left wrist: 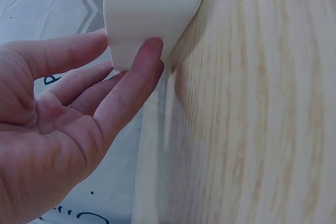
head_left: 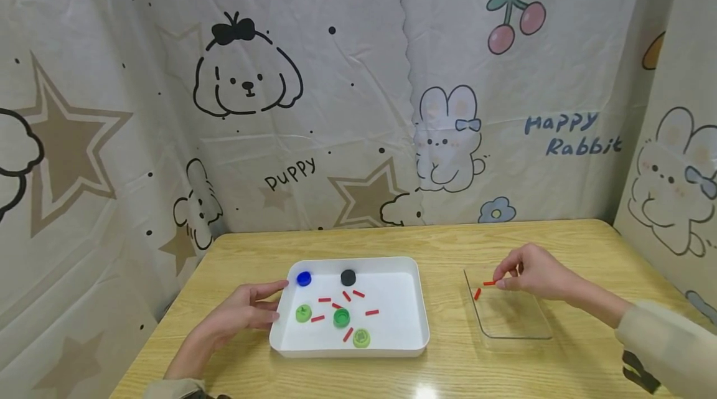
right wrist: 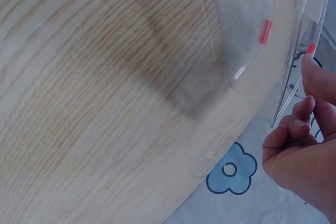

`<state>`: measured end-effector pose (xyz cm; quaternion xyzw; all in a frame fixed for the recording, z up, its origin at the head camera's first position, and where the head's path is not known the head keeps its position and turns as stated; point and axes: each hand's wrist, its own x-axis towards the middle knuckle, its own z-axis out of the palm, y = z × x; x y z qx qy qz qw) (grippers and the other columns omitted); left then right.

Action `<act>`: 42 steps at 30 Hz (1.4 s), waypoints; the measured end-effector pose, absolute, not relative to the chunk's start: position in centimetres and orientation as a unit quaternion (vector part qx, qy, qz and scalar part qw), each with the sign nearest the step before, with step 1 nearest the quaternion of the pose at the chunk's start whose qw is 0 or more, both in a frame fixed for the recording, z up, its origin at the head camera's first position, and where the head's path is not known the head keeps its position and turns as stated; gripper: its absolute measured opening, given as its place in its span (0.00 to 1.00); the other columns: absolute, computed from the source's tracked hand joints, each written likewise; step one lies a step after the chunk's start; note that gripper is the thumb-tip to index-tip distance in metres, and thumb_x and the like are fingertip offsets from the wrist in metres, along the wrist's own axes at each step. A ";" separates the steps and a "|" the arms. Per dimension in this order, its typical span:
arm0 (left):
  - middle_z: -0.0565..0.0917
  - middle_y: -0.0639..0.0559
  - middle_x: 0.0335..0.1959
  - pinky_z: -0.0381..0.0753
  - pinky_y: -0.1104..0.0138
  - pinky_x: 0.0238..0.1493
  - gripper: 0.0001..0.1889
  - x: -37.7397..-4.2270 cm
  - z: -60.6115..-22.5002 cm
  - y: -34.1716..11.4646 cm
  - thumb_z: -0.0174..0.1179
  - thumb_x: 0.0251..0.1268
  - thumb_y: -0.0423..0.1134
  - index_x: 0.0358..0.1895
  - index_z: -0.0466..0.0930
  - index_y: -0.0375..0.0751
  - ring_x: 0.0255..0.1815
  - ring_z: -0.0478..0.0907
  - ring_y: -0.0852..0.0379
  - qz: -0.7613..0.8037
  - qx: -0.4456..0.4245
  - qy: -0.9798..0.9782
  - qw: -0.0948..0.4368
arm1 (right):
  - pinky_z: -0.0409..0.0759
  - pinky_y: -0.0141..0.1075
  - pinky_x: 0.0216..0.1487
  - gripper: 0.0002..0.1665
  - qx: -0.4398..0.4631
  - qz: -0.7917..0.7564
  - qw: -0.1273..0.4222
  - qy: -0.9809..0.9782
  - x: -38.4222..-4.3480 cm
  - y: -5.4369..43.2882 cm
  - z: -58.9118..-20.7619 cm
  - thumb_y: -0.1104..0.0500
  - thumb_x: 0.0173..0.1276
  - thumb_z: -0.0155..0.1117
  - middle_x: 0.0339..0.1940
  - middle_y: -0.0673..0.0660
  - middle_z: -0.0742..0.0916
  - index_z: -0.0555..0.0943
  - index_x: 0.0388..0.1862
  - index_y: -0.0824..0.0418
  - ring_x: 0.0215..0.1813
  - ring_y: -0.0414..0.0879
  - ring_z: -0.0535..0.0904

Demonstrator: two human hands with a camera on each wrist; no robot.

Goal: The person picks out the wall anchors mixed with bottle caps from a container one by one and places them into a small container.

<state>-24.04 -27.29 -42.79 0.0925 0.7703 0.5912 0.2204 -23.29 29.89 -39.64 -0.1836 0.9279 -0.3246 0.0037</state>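
Observation:
At the left end of the white tray (head_left: 396,290), my left hand (head_left: 242,312) rests its extended fingers on the outer wall. The left wrist view shows these fingertips (left wrist: 152,45) against the white side. My right hand (head_left: 529,271) pinches a short red stick (head_left: 489,283) between thumb and fingertips, over the far left part of a clear plastic box (head_left: 518,338). Another red stick (right wrist: 265,32) lies inside that box. Scattered in the tray are several more red sticks (head_left: 372,312).
Inside the tray also sit a blue cap (head_left: 304,278), a black cap (head_left: 348,277), a green cap (head_left: 342,317) and two light green caps (head_left: 361,338). Tray and box stand apart on a wooden table (head_left: 448,374). A printed curtain (head_left: 347,94) hangs behind it.

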 end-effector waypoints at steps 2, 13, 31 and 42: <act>0.65 0.24 0.76 0.86 0.50 0.55 0.38 -24.0 -42.8 -27.4 0.63 0.68 0.23 0.80 0.58 0.26 0.72 0.72 0.32 0.591 0.094 0.770 0.220 | 0.67 0.34 0.29 0.04 -0.183 -0.322 0.003 0.929 -23.3 29.8 -39.7 0.66 0.61 0.81 0.27 0.48 0.79 0.91 0.31 0.61 0.30 0.43 0.69; 0.65 0.24 0.76 0.87 0.52 0.55 0.38 -24.1 -42.5 -27.2 0.64 0.67 0.23 0.80 0.60 0.26 0.73 0.71 0.32 0.586 0.092 0.776 0.215 | 0.66 0.33 0.28 0.05 -0.185 -0.310 -0.004 0.932 -23.7 29.7 -39.5 0.66 0.59 0.81 0.23 0.46 0.77 0.91 0.30 0.59 0.29 0.42 0.68; 0.66 0.24 0.76 0.86 0.51 0.55 0.38 -23.9 -42.5 -27.2 0.63 0.68 0.23 0.80 0.59 0.26 0.73 0.71 0.32 0.593 0.091 0.770 0.218 | 0.62 0.35 0.29 0.05 -0.183 -0.284 0.006 0.941 -24.0 29.0 -39.2 0.68 0.59 0.80 0.20 0.47 0.72 0.91 0.34 0.63 0.28 0.44 0.66; 0.68 0.24 0.75 0.86 0.51 0.55 0.38 -23.9 -42.7 -27.4 0.63 0.69 0.23 0.80 0.59 0.25 0.72 0.72 0.33 0.598 0.099 0.765 0.220 | 0.63 0.33 0.28 0.04 -0.228 -0.281 0.010 0.932 -23.5 26.8 -36.9 0.63 0.61 0.80 0.17 0.43 0.73 0.91 0.30 0.55 0.24 0.39 0.65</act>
